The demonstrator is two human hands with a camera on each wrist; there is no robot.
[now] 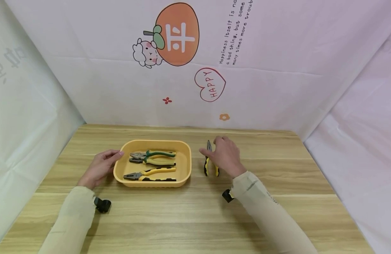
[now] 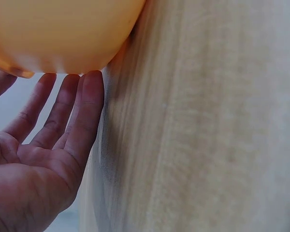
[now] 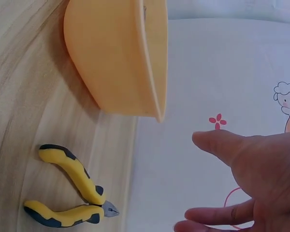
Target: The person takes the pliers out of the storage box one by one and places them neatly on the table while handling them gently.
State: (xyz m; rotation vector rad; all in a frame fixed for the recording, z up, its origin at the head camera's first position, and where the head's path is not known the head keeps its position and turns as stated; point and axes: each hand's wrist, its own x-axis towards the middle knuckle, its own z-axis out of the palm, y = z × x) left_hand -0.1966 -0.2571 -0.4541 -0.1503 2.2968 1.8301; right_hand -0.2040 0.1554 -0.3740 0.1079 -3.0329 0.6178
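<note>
A light orange plastic bin (image 1: 184, 176) stands on the table, several pliers lying in it. Among them are combination pliers (image 1: 150, 174) with yellow and black handles and pliers with green handles (image 1: 160, 153). My left hand (image 1: 101, 165) holds the bin's left end, thumb at the rim and the other fingers (image 2: 89, 96) against the outer wall. To the right of the bin, pointed pliers (image 3: 79, 179) with yellow and black handles lie with handles spread, jaws toward the back wall. My right hand (image 1: 226, 155) hovers over these pliers, fingers loosely apart and holding nothing; it partly hides them in the head view.
The wood-grain table (image 1: 170, 218) ends at a white printed cloth (image 1: 265, 95) along the back. More white cloth hangs on both sides. A small black device (image 1: 102, 205) is at the left wrist, another (image 1: 227, 195) at the right.
</note>
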